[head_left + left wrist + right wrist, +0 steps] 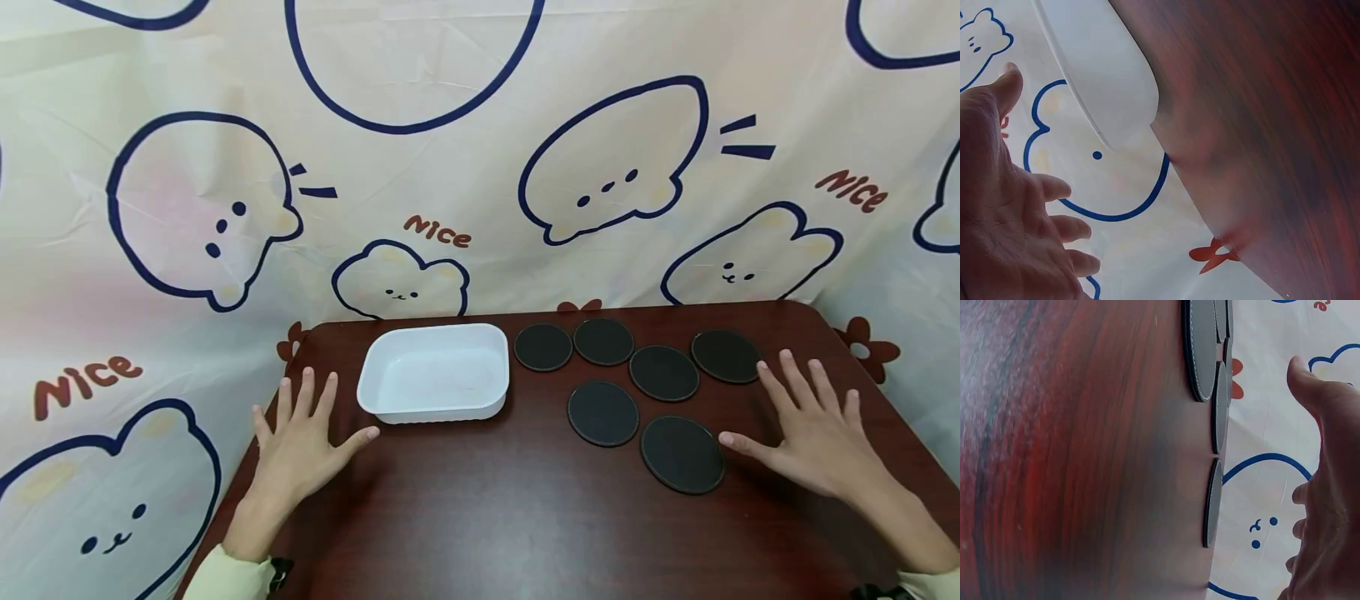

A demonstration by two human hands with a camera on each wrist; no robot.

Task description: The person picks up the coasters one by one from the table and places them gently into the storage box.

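Observation:
My left hand (300, 450) is spread over the table's left side, its thumb pointing toward a white rectangular tray (435, 415). Nothing is in its grasp. Over the right side, my right hand (817, 437) is spread too and holds nothing. Its thumb tip comes close to a round black coaster (682, 454), and its index finger reaches near another coaster (726, 357) at the back. More black coasters lie flat between tray and hand, among them one (603, 413) in front and one (543, 347) beside the tray. In the right wrist view, pale stitching rims a coaster (1202, 350).
The dark reddish wood table (480, 517) has rounded back corners. Behind it and along its sides hangs a pale curtain (480, 183) printed with blue-outlined cartoon bears. A dark band (281, 573) shows at my left sleeve.

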